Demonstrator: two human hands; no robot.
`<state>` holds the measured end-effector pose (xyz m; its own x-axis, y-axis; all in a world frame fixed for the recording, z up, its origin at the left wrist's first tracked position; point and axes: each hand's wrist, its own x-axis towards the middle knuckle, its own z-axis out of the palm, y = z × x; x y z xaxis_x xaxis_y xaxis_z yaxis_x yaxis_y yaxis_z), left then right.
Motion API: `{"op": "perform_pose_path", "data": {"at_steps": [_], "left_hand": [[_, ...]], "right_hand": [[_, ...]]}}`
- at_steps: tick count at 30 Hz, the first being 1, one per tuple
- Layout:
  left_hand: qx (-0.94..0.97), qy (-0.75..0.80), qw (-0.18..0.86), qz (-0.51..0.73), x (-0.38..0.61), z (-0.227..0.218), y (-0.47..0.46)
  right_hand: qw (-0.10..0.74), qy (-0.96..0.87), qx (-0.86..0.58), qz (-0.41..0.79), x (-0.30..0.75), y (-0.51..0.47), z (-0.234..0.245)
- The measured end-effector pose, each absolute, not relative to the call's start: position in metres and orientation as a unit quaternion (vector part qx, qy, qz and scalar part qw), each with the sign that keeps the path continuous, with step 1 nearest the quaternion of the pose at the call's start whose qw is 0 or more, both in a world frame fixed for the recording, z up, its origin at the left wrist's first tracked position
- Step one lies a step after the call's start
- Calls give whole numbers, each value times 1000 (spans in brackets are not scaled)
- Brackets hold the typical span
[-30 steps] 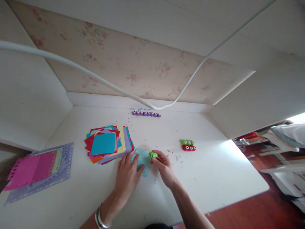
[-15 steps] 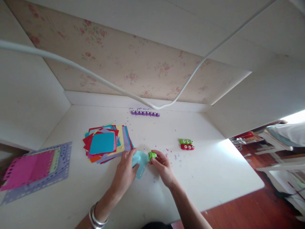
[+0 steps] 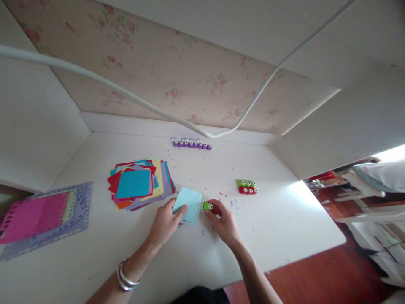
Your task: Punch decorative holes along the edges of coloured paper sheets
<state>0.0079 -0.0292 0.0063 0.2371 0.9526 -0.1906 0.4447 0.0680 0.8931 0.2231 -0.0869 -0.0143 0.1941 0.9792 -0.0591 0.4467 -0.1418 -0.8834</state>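
The left hand [image 3: 164, 221], fingers flat, should pin the pale blue paper square [image 3: 189, 199] while the right hand [image 3: 224, 221], gripping the small green plastic punch [image 3: 207, 206], presses squarely.

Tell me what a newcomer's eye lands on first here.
The fanned stack of coloured paper, left of centre on the white desk, stands out most. Just in front of it, the left hand grips a blue sheet while the right hand holds a green punch at its edge. A white cable sags across the floral wall above.
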Motion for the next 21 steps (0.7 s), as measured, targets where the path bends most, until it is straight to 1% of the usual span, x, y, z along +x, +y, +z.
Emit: {"op": "perform_pose_path", "data": {"at_steps": [2, 4, 15, 18, 21], "left_hand": [[604, 551, 508, 271, 10, 7, -30], [594, 551, 520, 271, 10, 5, -31], [652, 559, 441, 261, 9, 2, -29], [650, 561, 442, 260, 9, 2, -29], [632, 561, 468, 259, 9, 1, -30]], "right_hand": [[379, -537, -674, 338, 221, -86, -14], [372, -549, -673, 328, 220, -85, -14], [355, -571, -671, 313, 216, -82, -11], [353, -569, -675, 311, 215, -82, -11], [357, -564, -676, 313, 215, -82, -11]]}}
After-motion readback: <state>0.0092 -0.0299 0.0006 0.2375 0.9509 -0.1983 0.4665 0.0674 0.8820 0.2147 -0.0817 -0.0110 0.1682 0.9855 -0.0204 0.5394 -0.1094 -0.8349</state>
